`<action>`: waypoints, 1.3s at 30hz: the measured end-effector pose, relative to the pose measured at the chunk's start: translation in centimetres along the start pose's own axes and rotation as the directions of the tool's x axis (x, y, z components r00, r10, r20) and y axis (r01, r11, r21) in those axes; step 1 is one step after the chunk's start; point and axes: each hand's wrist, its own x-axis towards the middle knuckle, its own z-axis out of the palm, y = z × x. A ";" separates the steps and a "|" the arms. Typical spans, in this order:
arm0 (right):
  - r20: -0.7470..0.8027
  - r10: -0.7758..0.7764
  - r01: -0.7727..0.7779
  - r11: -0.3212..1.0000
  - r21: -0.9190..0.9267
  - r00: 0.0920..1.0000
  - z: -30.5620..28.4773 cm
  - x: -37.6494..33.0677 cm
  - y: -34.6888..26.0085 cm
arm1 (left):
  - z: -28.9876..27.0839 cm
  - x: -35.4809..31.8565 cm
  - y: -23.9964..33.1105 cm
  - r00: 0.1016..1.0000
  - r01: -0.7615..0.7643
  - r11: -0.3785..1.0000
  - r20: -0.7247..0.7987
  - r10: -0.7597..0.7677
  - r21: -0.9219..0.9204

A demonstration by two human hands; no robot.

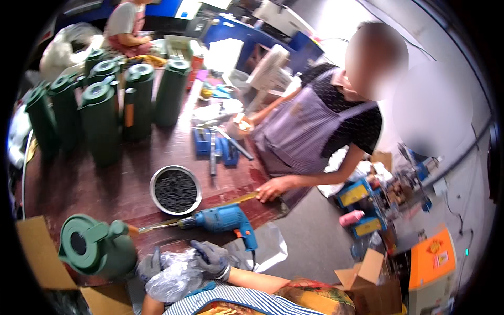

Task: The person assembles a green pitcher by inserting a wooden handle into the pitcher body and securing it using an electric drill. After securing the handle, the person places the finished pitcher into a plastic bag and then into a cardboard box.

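Gripping a crumpled clear plastic bag (173,277) between us, our gloved left hand (149,265) and right hand (211,258) both close on it, low at the worktop (105,184) edge. Just left stands a green flask (97,248), likely close for bagging. A blue drill (223,219) lies just beyond; farther off, a bowl of dark bits (175,190) and more green flasks (105,105).

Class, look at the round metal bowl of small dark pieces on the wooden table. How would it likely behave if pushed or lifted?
The metal bowl looks rigid, so it would probably keep its shape. It sits flat and shallow on the table, so it would likely slide rather than tip. Filled nearly to the rim with dark pieces, it may feel heavy for its size, and a tilted lift could spill them.
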 end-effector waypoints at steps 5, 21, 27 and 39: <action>-0.030 0.042 -0.043 0.998 -0.043 0.999 0.1 -1.4 0.3 | -0.8 1.0 0.7 0.988 -0.154 0.988 0.013 0.154 -0.005; -0.046 0.007 -0.007 1.000 -0.014 0.999 0.6 -1.1 0.7 | -2.2 2.1 1.7 0.985 -0.156 0.987 -0.075 0.153 -0.031; -0.056 -0.012 0.011 1.000 -0.021 0.998 0.9 -1.4 1.2 | -2.4 2.0 1.7 0.988 -0.149 0.989 -0.032 0.149 -0.003; -0.032 0.020 -0.021 0.999 -0.027 0.999 0.3 -1.0 0.1 | -2.3 2.1 1.6 0.984 -0.166 0.986 -0.074 0.165 -0.009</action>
